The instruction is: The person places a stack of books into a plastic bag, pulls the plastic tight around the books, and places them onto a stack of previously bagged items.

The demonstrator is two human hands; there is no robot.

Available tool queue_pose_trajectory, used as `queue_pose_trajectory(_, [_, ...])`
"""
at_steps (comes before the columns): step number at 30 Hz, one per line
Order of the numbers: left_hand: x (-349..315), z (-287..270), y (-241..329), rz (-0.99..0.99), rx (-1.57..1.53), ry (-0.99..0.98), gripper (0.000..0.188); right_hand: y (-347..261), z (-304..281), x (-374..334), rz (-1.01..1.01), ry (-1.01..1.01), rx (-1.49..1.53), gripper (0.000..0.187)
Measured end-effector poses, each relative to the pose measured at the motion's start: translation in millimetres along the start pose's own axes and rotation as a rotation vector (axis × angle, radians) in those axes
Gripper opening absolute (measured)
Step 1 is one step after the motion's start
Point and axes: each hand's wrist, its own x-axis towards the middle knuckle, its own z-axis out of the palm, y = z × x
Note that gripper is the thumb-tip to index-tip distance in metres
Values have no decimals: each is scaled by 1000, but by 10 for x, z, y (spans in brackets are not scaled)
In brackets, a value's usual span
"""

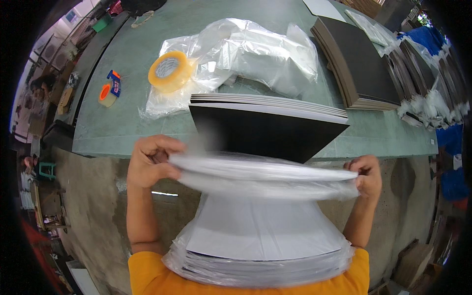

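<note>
A clear plastic bag (pixel 265 189) stretches between my two hands, its near part around a stack of white sheets or boards (pixel 265 236) against my body. My left hand (pixel 153 160) pinches the bag's edge at the left between thumb and fingers. At the right end, my right hand (pixel 366 174) is closed on the same edge. The bag's mouth is smeared by motion. Just beyond it, a stack of black-faced boards (pixel 265 128) with white edges leans up at the table's near edge, its lower part hidden by the bag.
On the green table (pixel 125 128) lie a heap of clear plastic bags (pixel 255 51), a large tape roll (pixel 169 71) and a small tape dispenser (pixel 110 88). Dark boards (pixel 361 64) are piled at the right, beside several wrapped bundles (pixel 418 73). A green stool (pixel 46 168) stands far left.
</note>
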Motion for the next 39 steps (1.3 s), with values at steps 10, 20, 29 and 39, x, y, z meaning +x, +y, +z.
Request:
queue_pose_trajectory(10, [-741, -34, -2531, -869, -290, 0, 19, 2760, 340, -252, 632, 297, -378, 5])
queue_pose_trajectory(20, [-300, 461, -68, 57, -111, -1091, 36, 135, 637, 95, -134, -1190, 275, 42])
queue_pose_trajectory(29, [-394, -313, -1599, -592, 615, -568, 38, 1763, 360, -70, 650, -641, -859, 54])
queue_pose_trajectory(39, [1294, -1420, -934, -599, 145, 801, 36, 83, 970, 696, -11, -893, -635, 30])
